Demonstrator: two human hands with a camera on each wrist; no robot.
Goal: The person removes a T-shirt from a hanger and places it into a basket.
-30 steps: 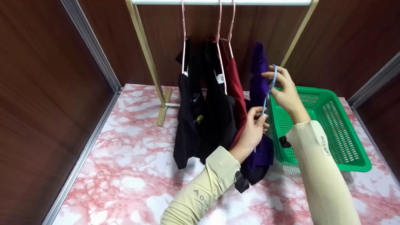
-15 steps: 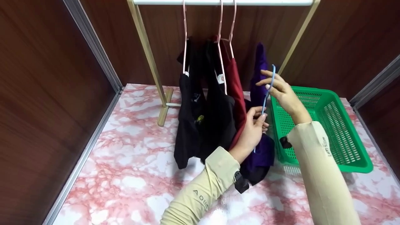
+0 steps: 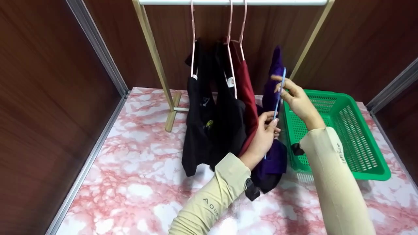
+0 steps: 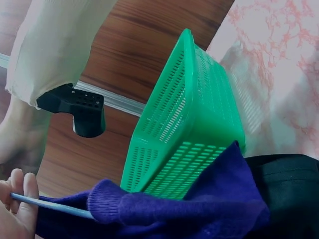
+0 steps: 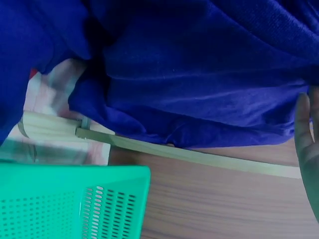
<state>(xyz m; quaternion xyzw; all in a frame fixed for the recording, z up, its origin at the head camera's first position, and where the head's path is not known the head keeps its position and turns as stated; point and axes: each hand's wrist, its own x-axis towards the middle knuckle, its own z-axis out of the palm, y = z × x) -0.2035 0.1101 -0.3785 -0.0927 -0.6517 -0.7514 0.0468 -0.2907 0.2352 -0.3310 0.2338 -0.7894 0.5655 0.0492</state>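
A light blue hanger (image 3: 277,106) carries a purple velvety garment (image 3: 275,156), whose upper part rises behind the fingers. My left hand (image 3: 265,130) pinches the hanger low down between thumb and fingers; in the left wrist view the hanger (image 4: 60,206) runs from that hand (image 4: 22,209) into the garment's ribbed purple edge (image 4: 104,201). Higher up, my right hand (image 3: 297,98) holds the hanger near its hook, thumb and fingers against it. The right wrist view has purple cloth (image 5: 199,74) across most of it, with part of the right hand (image 5: 310,134) at the right edge.
Several dark and red garments hang on pink hangers (image 3: 230,26) from a white rail (image 3: 169,2), just left of my hands. A green basket (image 3: 369,130) stands at right on the marbled surface (image 3: 130,189). Wooden rack legs (image 3: 156,65) and brown walls (image 3: 49,98) surround the area.
The hanger has turned, so its curved hook now appears nearly edge-on. My right fingers have shifted slightly left and drawn in around it. The purple garment's top has swung right; the left hand stays put.
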